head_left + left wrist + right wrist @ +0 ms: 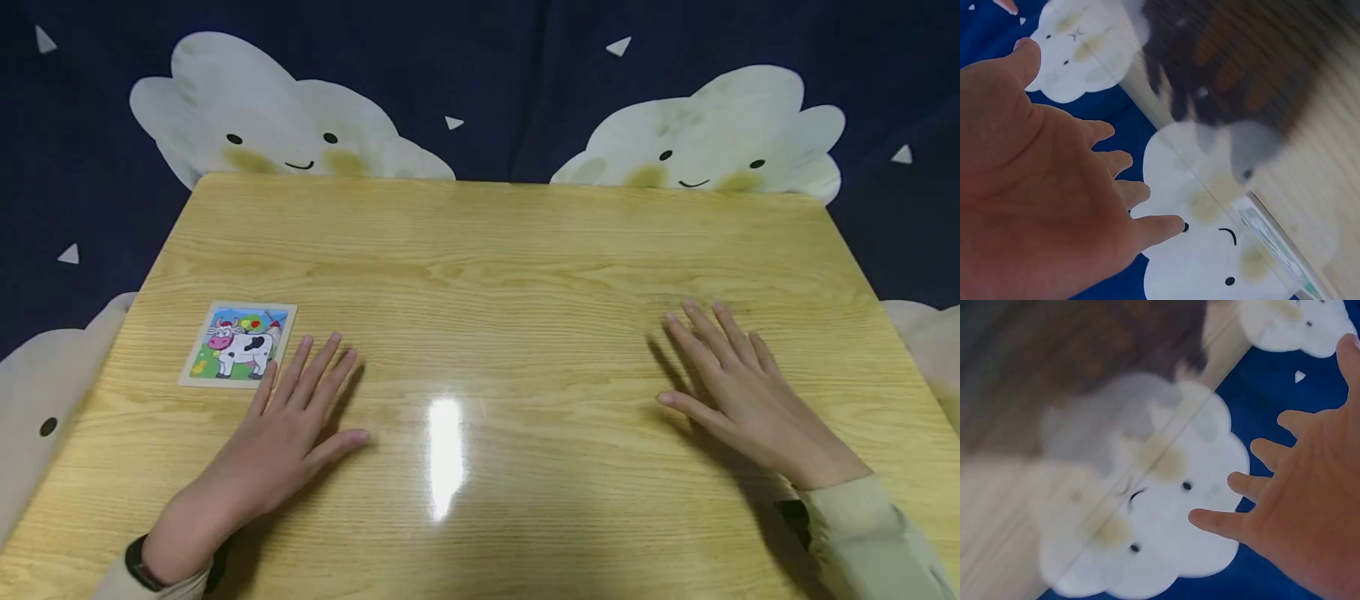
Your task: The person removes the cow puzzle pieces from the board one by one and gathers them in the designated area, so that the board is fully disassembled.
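A white cloud is printed at the far left of a dark blue cloth (517, 75), by which the desk is surrounded on the sides in view. On the left part of the wood-grain desk (510, 283), a pale-bordered picture card (242, 342) is laid flat, a spotted cow with a pink muzzle and a yellow chick pictured on it. Just beside the card, a left hand (281, 450) is held palm down, its fingers straight and spread; the card's near right corner is overlapped by the little finger, though whether the two are touching cannot be told from overhead. A dark band (142, 567) is worn at the left wrist, against a beige cuff. Near the middle, a bright streak of light (446, 458) is reflected in the glossy surface. To the right, well apart from the card, a right hand (735, 400) is likewise held palm down over the desk, fingers spread. Its wrist is covered by a beige sleeve (870, 533).
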`<state>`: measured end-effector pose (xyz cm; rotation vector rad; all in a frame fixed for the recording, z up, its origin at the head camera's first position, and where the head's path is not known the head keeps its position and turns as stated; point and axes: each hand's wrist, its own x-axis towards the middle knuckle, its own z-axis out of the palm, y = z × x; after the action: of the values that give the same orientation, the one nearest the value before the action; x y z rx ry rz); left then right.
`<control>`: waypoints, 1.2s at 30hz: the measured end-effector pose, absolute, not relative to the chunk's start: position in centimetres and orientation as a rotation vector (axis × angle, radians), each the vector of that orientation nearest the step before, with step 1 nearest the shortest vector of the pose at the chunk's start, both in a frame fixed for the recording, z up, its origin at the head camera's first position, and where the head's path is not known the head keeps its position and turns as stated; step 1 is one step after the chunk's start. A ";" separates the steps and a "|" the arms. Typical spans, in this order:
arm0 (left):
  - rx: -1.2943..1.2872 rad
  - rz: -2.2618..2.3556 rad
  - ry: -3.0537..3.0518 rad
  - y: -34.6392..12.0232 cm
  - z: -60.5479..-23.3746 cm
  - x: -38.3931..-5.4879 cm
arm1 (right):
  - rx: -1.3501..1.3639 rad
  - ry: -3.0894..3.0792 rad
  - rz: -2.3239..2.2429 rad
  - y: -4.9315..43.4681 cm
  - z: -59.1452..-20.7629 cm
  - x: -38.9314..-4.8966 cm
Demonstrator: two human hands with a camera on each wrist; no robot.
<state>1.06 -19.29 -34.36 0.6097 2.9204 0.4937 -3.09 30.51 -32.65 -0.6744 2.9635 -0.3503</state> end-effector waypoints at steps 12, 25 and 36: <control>0.418 0.519 2.917 -23.7 -34.5 1.2 | -1.093 2.818 -0.256 21.4 -33.0 -6.3; 0.109 0.534 2.837 -30.7 -35.3 -0.5 | -1.475 2.549 -0.198 10.0 -33.3 -8.1; 0.039 0.557 2.775 -32.5 -36.3 -0.6 | -1.497 2.352 -0.078 -0.3 -34.3 -9.0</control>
<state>-0.63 -32.54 -36.28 0.0391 2.7746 0.5570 -9.00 -0.33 -34.29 -1.4971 2.3520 -0.0775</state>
